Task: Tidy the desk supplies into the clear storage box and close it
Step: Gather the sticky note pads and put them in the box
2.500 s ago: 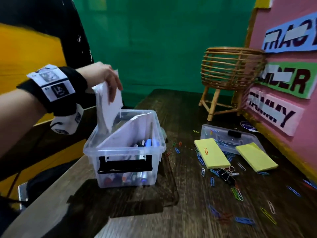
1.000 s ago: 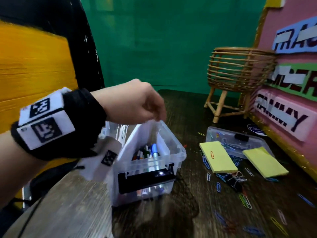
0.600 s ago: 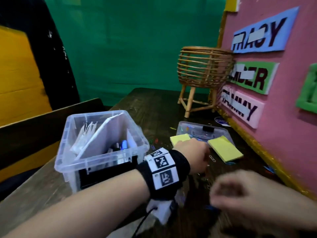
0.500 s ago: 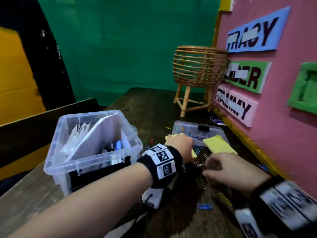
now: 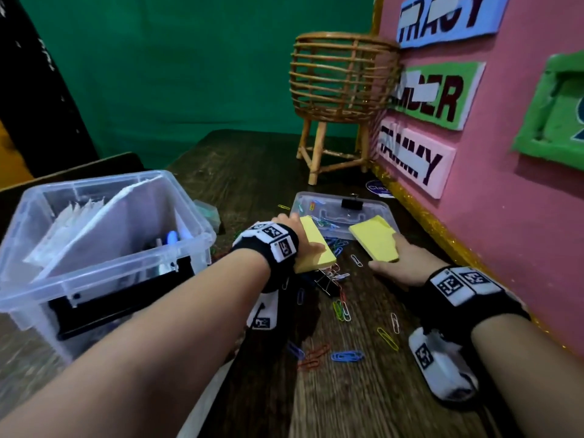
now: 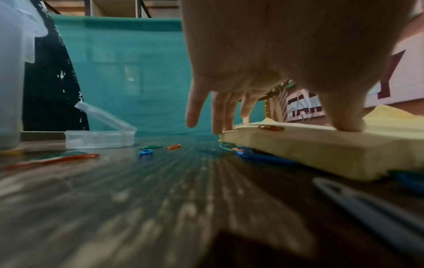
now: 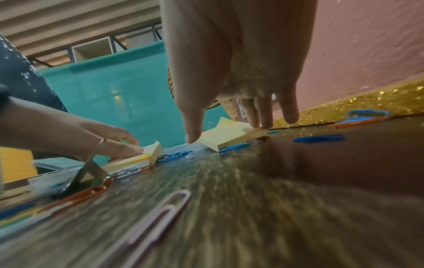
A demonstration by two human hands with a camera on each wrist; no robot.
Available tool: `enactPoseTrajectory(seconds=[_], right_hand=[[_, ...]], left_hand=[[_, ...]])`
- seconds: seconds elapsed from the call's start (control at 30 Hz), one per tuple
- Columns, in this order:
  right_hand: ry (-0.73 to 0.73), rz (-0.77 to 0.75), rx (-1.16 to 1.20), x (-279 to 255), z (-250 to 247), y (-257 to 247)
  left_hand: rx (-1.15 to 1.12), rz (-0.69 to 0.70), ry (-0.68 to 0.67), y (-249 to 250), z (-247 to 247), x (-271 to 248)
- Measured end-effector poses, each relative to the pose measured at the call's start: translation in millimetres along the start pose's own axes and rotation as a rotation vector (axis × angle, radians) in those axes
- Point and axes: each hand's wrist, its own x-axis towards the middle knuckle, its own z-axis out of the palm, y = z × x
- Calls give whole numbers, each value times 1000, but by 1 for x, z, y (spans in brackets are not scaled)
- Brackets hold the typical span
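Head: your left hand [image 5: 311,247] has left the clear storage box [image 5: 126,265] and dropped to the left yellow pad [image 5: 313,230]; your right hand [image 5: 403,263] has arrived on the right yellow pad [image 5: 374,240]. Both pads are outside the box, against its lid [image 5: 376,211].
Left wrist: fingers straight, thumb pressing pad top, not clamped.
Right wrist: fingers spread astride pad, unclamped.
Pads likely go in next; paper clips [image 5: 347,355] remain.

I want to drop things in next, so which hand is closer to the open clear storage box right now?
Left. The left hand rests on a yellow sticky-note pad just right of the storage box; the right hand touches the other pad, farther right.
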Motion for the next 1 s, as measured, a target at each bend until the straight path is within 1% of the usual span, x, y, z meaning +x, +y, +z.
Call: enactPoseTrajectory(seconds=[0.07,0.13,0.23,0.3,0.37,0.43,0.5,0.6,0.67,0.73,0.8,0.83,0.93,1.0], right_hand=[[-20,6,-6,-1,0,0],[-53,28,-67,-2,0,0],[-64,46,-161,-4,1,0],[-54,25,-153,-3,4,-3],[-56,21,-114,-4,8,-10],[-65,27,-83,-7,11,-17],[-91,16,-71,-11,12,-22],[-128,-1,-73,-17,9,-24],[-180,-17,-95,-21,7,-26],[-235,-67,-66,-24,8,-29],[-229,-151,41,-26,9,-31],[-181,-188,110,-25,9,-31],[25,-226,290,-25,9,-35],[125,-237,391,-27,5,-36]], left_hand=[[25,-12,-13,-2,-3,0],[54,-26,-59,-3,-5,-2],[24,13,-97,0,-8,-3],[-87,67,-85,4,-8,-4],[-133,115,-76,8,-7,-6],[-102,116,-81,11,-5,-10],[-80,78,-103,10,-5,-13],[-123,48,-116,10,-6,-15],[-151,83,-141,11,-6,-15],[-164,132,-142,15,-6,-16],[-245,201,-42,20,-9,-20],[-300,263,34,24,-12,-23],[-448,485,236,38,-18,-29],[-525,546,337,47,-19,-28]])
